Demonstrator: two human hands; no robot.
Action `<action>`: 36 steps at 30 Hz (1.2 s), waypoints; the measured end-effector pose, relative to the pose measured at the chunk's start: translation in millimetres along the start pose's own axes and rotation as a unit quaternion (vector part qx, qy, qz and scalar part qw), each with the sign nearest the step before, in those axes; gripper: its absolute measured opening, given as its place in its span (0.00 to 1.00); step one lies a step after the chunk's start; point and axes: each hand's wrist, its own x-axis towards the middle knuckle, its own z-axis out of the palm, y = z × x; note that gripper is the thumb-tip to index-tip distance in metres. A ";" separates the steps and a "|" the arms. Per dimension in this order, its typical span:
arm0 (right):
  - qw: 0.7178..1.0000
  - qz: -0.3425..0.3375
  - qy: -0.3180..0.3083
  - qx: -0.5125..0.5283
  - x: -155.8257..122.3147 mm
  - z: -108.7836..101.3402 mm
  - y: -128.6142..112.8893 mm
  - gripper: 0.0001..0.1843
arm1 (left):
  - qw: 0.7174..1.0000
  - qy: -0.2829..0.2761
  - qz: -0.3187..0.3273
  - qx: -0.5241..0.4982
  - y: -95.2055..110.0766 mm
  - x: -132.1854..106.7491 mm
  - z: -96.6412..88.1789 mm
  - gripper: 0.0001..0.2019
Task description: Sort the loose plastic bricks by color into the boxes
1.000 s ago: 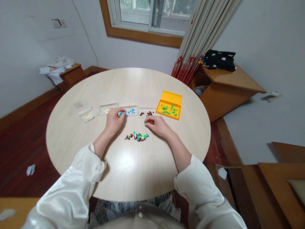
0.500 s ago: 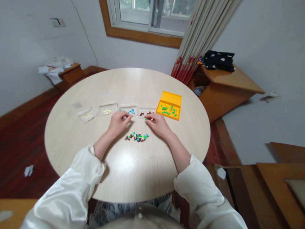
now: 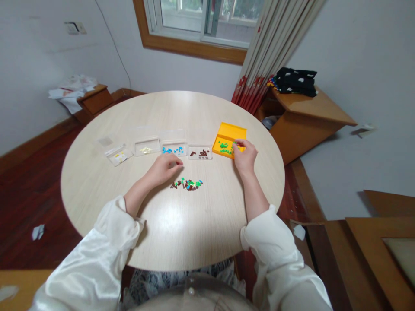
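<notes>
A small pile of mixed green, brown and blue pieces (image 3: 187, 185) lies on the round wooden table (image 3: 194, 112). My left hand (image 3: 164, 167) rests just left of and behind the pile, fingers curled, nothing visible in them. My right hand (image 3: 245, 154) reaches over the near right corner of the yellow box (image 3: 231, 134) holding green pieces, fingertips pinched together at a green piece. Behind the pile stand clear trays: one with brown pieces (image 3: 200, 152), one with blue pieces (image 3: 174, 149), one with pale pieces (image 3: 147, 147) and one with yellow pieces (image 3: 118, 155).
A wooden cabinet (image 3: 308, 119) with dark folded cloth (image 3: 294, 81) stands to the right beside a curtain (image 3: 269, 52). A low wooden stand with papers (image 3: 73, 93) sits at the back left. More wooden furniture (image 3: 382, 250) is at the near right.
My right hand moved from the brown-piece tray rightward to the yellow box. My left hand drew back from the blue-piece tray toward the pile.
</notes>
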 end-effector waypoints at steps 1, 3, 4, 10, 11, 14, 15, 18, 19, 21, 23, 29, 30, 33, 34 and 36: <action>1.000 0.007 0.005 -0.018 0.4 -0.9 2.3 0.09 | 1.000 -0.027 0.007 -0.012 0.2 -0.6 -0.4 0.07; 0.998 0.015 0.010 -0.053 0.2 -1.9 4.5 0.10 | 0.996 -0.079 0.015 -0.039 0.3 -1.8 -1.0 0.08; 0.998 0.016 0.009 -0.066 -0.2 -2.1 4.6 0.11 | 0.993 -0.103 0.018 -0.052 0.3 -2.4 -1.4 0.08; 0.997 0.015 -0.021 -0.076 -2.4 -0.7 0.3 0.13 | 0.975 -0.184 0.051 -0.109 -0.1 -4.3 -5.2 0.08; 0.997 0.016 -0.027 -0.072 -2.7 -0.2 -0.5 0.12 | 0.974 -0.193 0.053 -0.108 -0.1 -4.4 -5.9 0.08; 0.998 0.015 -0.039 -0.050 -3.3 1.5 -3.0 0.12 | 0.973 -0.209 0.049 -0.091 0.0 -4.6 -7.2 0.08; 0.998 0.012 -0.041 -0.042 -3.6 2.1 -4.1 0.12 | 0.973 -0.210 0.045 -0.085 0.0 -4.6 -7.4 0.08; 0.999 -0.001 -0.045 -0.028 -5.2 3.6 -9.4 0.11 | 0.973 -0.212 0.040 -0.078 -0.7 -4.5 -6.9 0.08; 0.999 -0.008 -0.047 -0.024 -6.3 4.1 -12.1 0.10 | 0.974 -0.211 0.040 -0.078 -1.0 -4.5 -6.4 0.07; 0.998 -0.023 -0.056 -0.017 -9.9 5.2 -19.2 0.10 | 0.975 -0.206 0.042 -0.075 -1.4 -4.3 -4.9 0.07; 0.996 -0.045 -0.075 -0.009 -16.1 7.1 -28.6 0.09 | 0.980 -0.185 0.033 -0.069 -1.6 -4.0 -2.6 0.08; 0.974 -0.137 -0.176 0.048 -45.8 18.5 -60.8 0.09 | 0.992 -0.086 -0.047 -0.077 -1.4 -1.6 6.3 0.08; 0.966 -0.150 -0.198 0.064 -50.4 20.4 -65.2 0.09 | 0.993 -0.070 -0.054 -0.084 -1.3 -1.1 7.8 0.08; 0.943 -0.181 -0.256 0.108 -60.7 24.3 -75.3 0.10 | 0.989 -0.023 -0.072 -0.131 -0.1 0.1 11.1 0.07; 0.936 -0.189 -0.272 0.117 -63.0 25.0 -77.6 0.10 | 0.985 -0.011 -0.079 -0.155 0.5 0.4 11.7 0.08; 0.926 -0.199 -0.293 0.129 -65.8 26.2 -80.4 0.09 | 0.975 0.004 -0.091 -0.202 2.0 1.0 12.4 0.10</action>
